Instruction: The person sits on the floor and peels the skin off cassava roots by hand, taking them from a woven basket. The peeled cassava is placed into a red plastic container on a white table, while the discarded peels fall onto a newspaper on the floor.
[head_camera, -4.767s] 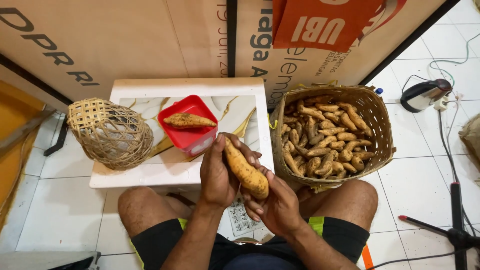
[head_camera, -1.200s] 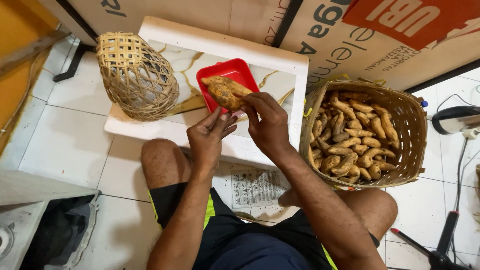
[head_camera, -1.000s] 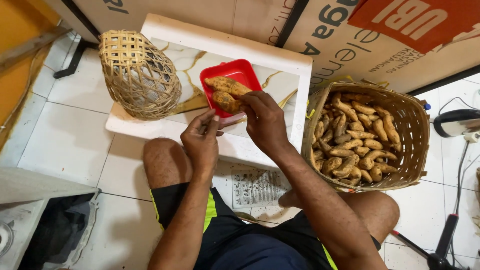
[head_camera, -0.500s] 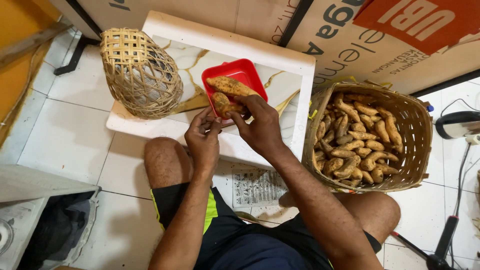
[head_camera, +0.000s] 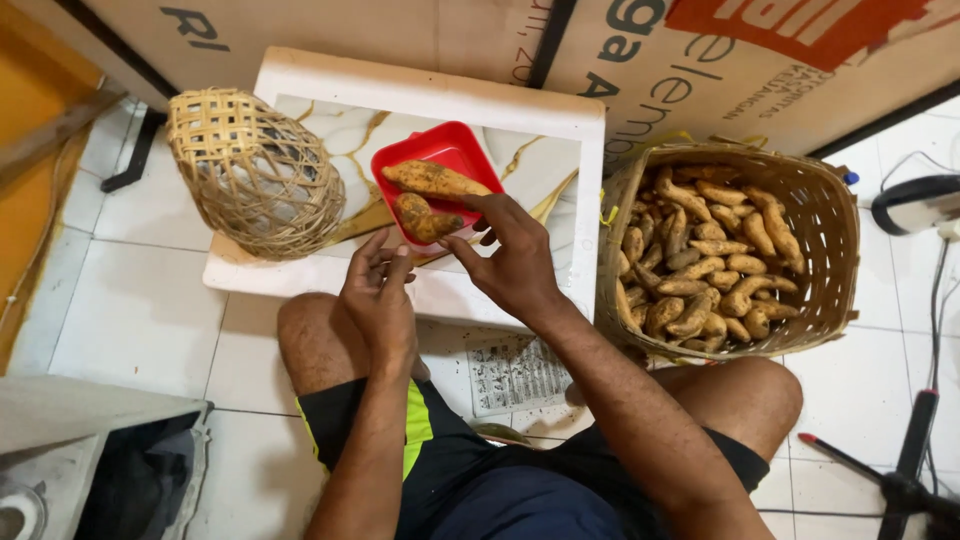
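Observation:
A red plastic tray sits on a low white marble-patterned table. Two sweet potatoes lie in it: a long one at the back and a shorter one in front. My right hand reaches over the tray's near right corner. Its fingers are spread, with the tips touching the end of the shorter sweet potato. My left hand hovers at the table's front edge just below the tray, fingers apart and holding nothing.
A large woven basket full of sweet potatoes stands on the tiled floor to the right. A smaller woven basket lies on the table's left end. Cardboard sheets lean behind. A newspaper sheet lies between my knees; a black stand is at the right.
My right hand carried a sweet potato to the red tray and set it down in front of the first one. The fingers have loosened from it. My left hand stayed near the tray.

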